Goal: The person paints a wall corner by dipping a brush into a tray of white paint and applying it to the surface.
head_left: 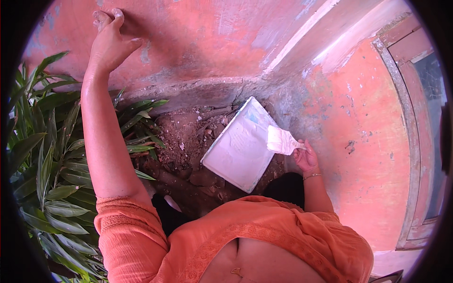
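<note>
My left hand is raised and pressed flat against the orange-red wall, fingers spread, holding nothing. My right hand is lower at the right and grips the handle of a wide paint brush whose pale bristles point left. The bristles rest over the edge of a white square tray-like board that lies tilted on brown soil at the foot of the wall.
Green long-leaved plants fill the left side beside my left arm. A grey concrete ledge runs along the wall's base. A framed door or window stands at the far right. My orange clothing fills the lower edge.
</note>
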The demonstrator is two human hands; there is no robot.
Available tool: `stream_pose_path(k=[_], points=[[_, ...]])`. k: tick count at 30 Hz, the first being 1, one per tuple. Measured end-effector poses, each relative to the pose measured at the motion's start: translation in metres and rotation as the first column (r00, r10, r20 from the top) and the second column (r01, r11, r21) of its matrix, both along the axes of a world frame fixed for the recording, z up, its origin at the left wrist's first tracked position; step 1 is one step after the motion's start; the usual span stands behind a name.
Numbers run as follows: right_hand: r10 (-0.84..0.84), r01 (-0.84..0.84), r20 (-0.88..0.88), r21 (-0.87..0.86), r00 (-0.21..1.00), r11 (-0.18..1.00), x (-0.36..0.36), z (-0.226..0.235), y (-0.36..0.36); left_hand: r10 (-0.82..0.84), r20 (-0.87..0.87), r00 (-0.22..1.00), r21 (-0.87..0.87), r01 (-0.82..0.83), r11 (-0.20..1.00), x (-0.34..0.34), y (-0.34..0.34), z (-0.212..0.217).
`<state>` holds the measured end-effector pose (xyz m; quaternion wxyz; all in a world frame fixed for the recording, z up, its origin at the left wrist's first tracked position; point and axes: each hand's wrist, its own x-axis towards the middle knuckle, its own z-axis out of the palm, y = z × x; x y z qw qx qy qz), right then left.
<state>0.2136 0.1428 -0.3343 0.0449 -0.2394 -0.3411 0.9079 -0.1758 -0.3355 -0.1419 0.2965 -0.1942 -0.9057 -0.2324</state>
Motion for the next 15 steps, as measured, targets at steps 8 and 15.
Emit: stream_pose_path(k=[8,15], points=[[-0.196,0.205,-0.183,0.034,0.963,0.978,-0.039,0.071,-0.038,-0.039,-0.125,0.991,-0.017,0.037,0.999,0.006,-0.005,0.002],[0.209,-0.251,-0.751,0.06,0.626,0.966,-0.115,0.238,-0.038,-0.005,-0.014,1.0,0.024,0.005,1.0,0.02,0.006,0.009]])
